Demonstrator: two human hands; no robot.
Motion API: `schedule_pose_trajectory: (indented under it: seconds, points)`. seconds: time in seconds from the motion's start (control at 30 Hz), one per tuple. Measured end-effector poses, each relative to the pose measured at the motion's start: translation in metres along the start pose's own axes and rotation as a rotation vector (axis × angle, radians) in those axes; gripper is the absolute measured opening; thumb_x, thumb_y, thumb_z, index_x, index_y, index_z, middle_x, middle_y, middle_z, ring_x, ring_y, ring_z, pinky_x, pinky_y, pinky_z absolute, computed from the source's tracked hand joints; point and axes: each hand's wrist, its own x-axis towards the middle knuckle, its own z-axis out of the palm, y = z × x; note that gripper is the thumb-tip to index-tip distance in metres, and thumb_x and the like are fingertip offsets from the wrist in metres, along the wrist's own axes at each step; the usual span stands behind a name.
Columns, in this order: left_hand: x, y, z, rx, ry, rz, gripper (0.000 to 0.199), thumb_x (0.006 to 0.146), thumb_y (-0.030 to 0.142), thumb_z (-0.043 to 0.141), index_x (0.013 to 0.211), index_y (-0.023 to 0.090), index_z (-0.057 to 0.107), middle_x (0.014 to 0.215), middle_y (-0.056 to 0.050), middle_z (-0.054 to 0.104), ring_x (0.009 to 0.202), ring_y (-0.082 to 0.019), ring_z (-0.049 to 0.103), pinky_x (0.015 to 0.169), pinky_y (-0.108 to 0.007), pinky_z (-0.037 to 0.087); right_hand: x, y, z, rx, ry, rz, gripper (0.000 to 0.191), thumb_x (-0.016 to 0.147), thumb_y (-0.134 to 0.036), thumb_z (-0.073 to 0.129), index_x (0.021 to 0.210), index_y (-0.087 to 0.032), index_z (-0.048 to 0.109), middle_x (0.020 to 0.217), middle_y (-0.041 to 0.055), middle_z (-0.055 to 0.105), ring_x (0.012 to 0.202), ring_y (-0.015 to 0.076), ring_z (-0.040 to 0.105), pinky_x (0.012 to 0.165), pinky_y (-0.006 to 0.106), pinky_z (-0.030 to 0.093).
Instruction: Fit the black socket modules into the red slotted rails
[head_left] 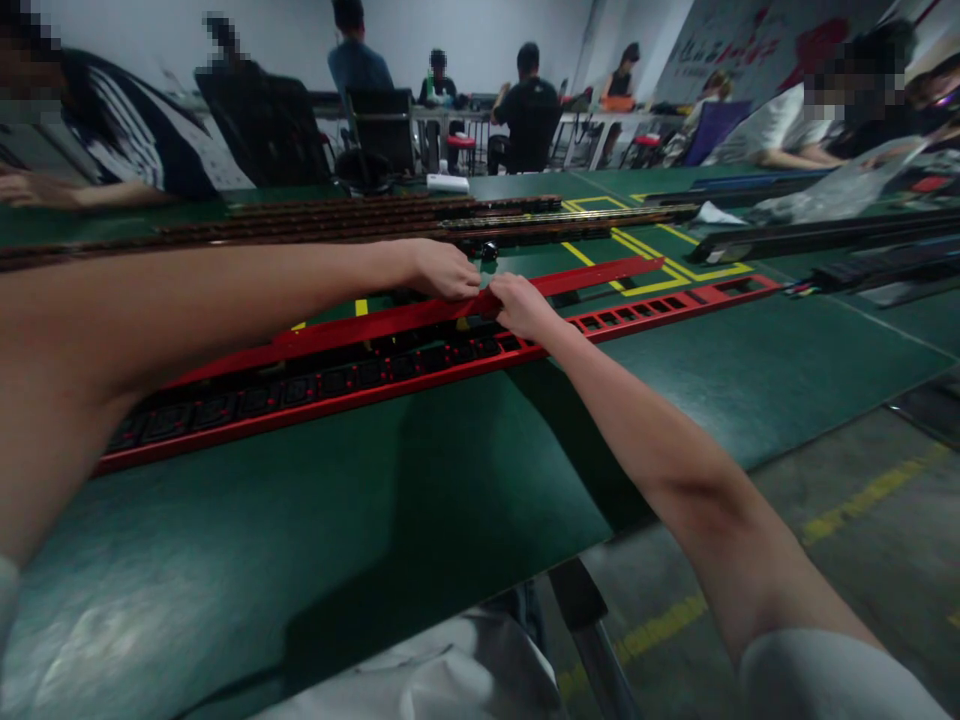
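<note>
A long red frame [300,408] lies across the green table, with a row of black sockets in its left part and bare openings toward its right end. Behind it runs a long flat red strip [600,275]. Over the middle of this strip, my left hand [448,272] is closed, its fingertips near those of the other hand. My right hand [519,305] is closed in a pinch at the strip, just beside it. Whatever either hand holds is too small to make out.
Dark long rails [360,222] lie behind the hands. Black bars [817,236] and a clear plastic bag [844,190] are at the right. Yellow tape [660,285] marks the green table [337,520]. People sit on the far side and at both ends.
</note>
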Motion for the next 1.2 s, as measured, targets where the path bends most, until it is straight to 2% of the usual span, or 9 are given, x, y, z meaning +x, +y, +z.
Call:
schedule_pose_trajectory:
  seconds: [0.17, 0.33, 0.53, 0.7, 0.9, 1.03, 1.2]
  points:
    - [0.0, -0.009, 0.005, 0.037, -0.021, 0.069, 0.027, 0.093, 0.016, 0.042, 0.103, 0.023, 0.067, 0.123, -0.011, 0.066, 0.117, -0.022, 0.051, 0.116, -0.04, 0.031, 0.0, -0.001, 0.001, 0.014, 0.018, -0.007, 0.023, 0.077, -0.006, 0.051, 0.094, -0.015, 0.063, 0.103, 0.0134, 0.066, 0.098, 0.0288, 0.054, 0.088, 0.04, 0.039]
    - [0.003, -0.011, -0.001, 0.059, -0.064, 0.113, 0.032, 0.09, 0.013, 0.04, 0.104, 0.025, 0.067, 0.122, -0.01, 0.066, 0.116, -0.023, 0.053, 0.116, -0.042, 0.032, 0.0, -0.001, 0.003, 0.032, 0.017, -0.015, 0.017, 0.081, -0.011, 0.054, 0.095, -0.015, 0.063, 0.103, 0.0135, 0.065, 0.099, 0.0284, 0.054, 0.088, 0.039, 0.04]
    - [0.003, -0.009, -0.003, -0.021, -0.091, 0.063, 0.029, 0.086, 0.019, 0.049, 0.107, 0.024, 0.068, 0.127, -0.011, 0.065, 0.125, -0.025, 0.049, 0.121, -0.042, 0.026, -0.002, -0.002, 0.0, 0.042, 0.007, -0.024, 0.019, 0.08, -0.01, 0.053, 0.096, -0.015, 0.063, 0.102, 0.0138, 0.065, 0.099, 0.0291, 0.054, 0.089, 0.042, 0.04]
    - [0.002, -0.008, -0.001, 0.029, -0.132, 0.061, 0.03, 0.089, 0.021, 0.044, 0.109, 0.022, 0.066, 0.128, -0.012, 0.063, 0.128, -0.026, 0.046, 0.123, -0.044, 0.022, -0.003, -0.007, -0.005, 0.039, -0.006, -0.022, 0.018, 0.08, -0.008, 0.053, 0.093, -0.015, 0.062, 0.1, 0.0129, 0.064, 0.1, 0.0289, 0.053, 0.09, 0.041, 0.04]
    - [0.002, -0.009, 0.0, -0.009, -0.074, 0.075, 0.02, 0.086, 0.022, 0.049, 0.097, 0.021, 0.065, 0.114, -0.011, 0.065, 0.119, -0.024, 0.05, 0.121, -0.043, 0.026, -0.002, -0.006, -0.003, 0.032, 0.0, -0.009, 0.015, 0.082, -0.01, 0.055, 0.094, -0.016, 0.062, 0.099, 0.012, 0.063, 0.1, 0.0292, 0.053, 0.089, 0.041, 0.041]
    - [0.002, -0.012, 0.002, -0.037, -0.1, 0.076, 0.016, 0.088, 0.022, 0.049, 0.095, 0.021, 0.063, 0.113, -0.012, 0.063, 0.121, -0.025, 0.048, 0.122, -0.042, 0.025, -0.002, -0.005, -0.001, 0.02, -0.005, -0.017, 0.015, 0.082, -0.01, 0.055, 0.095, -0.016, 0.062, 0.101, 0.011, 0.062, 0.102, 0.0285, 0.053, 0.09, 0.041, 0.042]
    - [0.003, -0.017, 0.006, -0.051, -0.047, 0.117, 0.014, 0.088, 0.02, 0.049, 0.09, 0.02, 0.063, 0.103, -0.012, 0.06, 0.115, -0.027, 0.052, 0.119, -0.044, 0.029, -0.002, -0.007, -0.004, 0.017, -0.037, -0.003, 0.014, 0.09, -0.015, 0.052, 0.1, -0.017, 0.061, 0.108, 0.0108, 0.063, 0.109, 0.0292, 0.052, 0.096, 0.043, 0.04]
